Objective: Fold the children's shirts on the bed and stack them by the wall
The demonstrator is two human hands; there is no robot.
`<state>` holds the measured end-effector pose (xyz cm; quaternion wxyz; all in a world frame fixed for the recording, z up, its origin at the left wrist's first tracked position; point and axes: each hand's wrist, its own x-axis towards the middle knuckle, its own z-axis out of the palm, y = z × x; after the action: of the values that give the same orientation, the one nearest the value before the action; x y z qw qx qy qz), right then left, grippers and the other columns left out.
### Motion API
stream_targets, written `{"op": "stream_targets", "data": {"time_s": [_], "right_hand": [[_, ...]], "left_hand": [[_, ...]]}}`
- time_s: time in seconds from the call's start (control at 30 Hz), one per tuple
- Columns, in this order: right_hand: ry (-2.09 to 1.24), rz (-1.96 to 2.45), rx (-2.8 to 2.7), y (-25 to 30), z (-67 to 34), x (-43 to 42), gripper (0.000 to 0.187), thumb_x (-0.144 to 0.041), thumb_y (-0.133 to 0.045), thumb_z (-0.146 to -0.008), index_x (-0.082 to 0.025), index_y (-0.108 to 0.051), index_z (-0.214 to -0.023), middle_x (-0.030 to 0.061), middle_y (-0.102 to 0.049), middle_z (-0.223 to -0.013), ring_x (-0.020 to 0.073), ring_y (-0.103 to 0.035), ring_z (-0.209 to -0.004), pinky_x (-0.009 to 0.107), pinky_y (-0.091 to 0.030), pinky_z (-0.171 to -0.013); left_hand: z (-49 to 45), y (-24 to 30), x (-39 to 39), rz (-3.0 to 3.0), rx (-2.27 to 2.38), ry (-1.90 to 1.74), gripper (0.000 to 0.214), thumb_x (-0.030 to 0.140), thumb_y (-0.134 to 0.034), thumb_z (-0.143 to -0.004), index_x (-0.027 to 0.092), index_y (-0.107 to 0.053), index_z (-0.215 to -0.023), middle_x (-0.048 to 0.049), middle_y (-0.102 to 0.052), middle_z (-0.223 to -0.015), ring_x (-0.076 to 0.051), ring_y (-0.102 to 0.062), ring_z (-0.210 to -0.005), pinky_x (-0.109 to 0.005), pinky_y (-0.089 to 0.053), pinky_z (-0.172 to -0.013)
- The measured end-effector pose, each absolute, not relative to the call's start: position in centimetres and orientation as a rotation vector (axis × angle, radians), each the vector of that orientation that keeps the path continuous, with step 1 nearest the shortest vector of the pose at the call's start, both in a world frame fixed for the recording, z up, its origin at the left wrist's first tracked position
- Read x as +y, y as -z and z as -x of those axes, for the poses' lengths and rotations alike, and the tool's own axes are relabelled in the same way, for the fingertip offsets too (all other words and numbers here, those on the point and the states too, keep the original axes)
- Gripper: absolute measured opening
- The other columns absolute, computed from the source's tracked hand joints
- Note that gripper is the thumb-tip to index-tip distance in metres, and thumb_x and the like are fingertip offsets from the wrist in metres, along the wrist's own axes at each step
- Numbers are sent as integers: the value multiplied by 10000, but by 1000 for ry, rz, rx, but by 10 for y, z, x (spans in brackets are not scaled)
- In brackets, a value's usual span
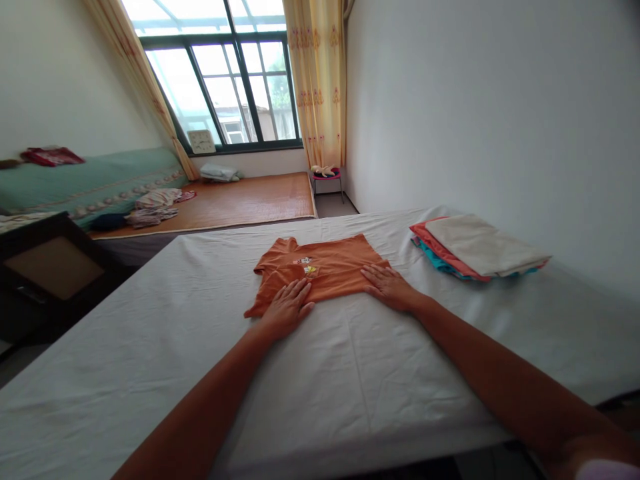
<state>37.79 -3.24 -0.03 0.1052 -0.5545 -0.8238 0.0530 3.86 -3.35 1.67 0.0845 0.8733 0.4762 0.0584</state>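
An orange T-shirt (pixel 335 257) with a small printed picture on its front lies spread on the white sheet (pixel 320 380), its neck and sleeves toward the left. My left hand (pixel 287 309) rests flat on the shirt's near edge by the near sleeve, fingers stretched out. Over the near right corner, at the hem, my right hand (pixel 390 287) also lies flat with its fingers extended. Neither hand grasps the cloth. To the right of the shirt is a stack of folded clothes (pixel 485 245), with a beige piece on top and orange-red and teal ones beneath.
A white wall (pixel 490 113) runs along the right. Beyond the sheet stands a low bed with a brown mat (pixel 250 200), with crumpled clothes (pixel 155 205) on it. A dark cabinet (pixel 45 273) is at the left. A pink stool (pixel 327 175) stands below the curtain (pixel 320 87).
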Motion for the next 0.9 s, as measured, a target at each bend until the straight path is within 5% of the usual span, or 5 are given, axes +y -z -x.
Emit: {"op": "stream_targets", "data": {"time_s": [0.3, 0.5, 0.9], "right_hand": [[81, 1889, -2106, 6, -399, -29, 589, -482, -288, -955, -195, -363, -1465, 113, -378, -1500, 274, -265, -1413, 495, -184, -1144], [-120, 1365, -2537, -10, -351, -46, 543, -495, -250, -979, -300, -329, -1479, 4, -330, -1532, 207, -216, -1434, 434, -165, -1162], [-25, 1841, -2258, 14, -419, -16, 586, -518, -240, -958, -260, -341, -1474, 41, -346, -1524, 224, -280, -1411, 436, -207, -1148]], "left_hand": [[-23, -21, -24, -2527, 1547, -159, 593, 555, -213, -962, 301, -285, -1493, -34, -198, -1576, -276, -158, -1449, -482, -159, -1144], [-21, -22, -24, -2544, 1592, -161, 578, 538, -244, -955, 313, -312, -1483, -24, -236, -1567, -278, -196, -1440, -481, -171, -1139], [-5, -21, -13, -2430, 1870, -189, 574, 512, -245, -957, 271, -352, -1467, -59, -277, -1555, -262, -229, -1430, -475, -215, -1120]]}}
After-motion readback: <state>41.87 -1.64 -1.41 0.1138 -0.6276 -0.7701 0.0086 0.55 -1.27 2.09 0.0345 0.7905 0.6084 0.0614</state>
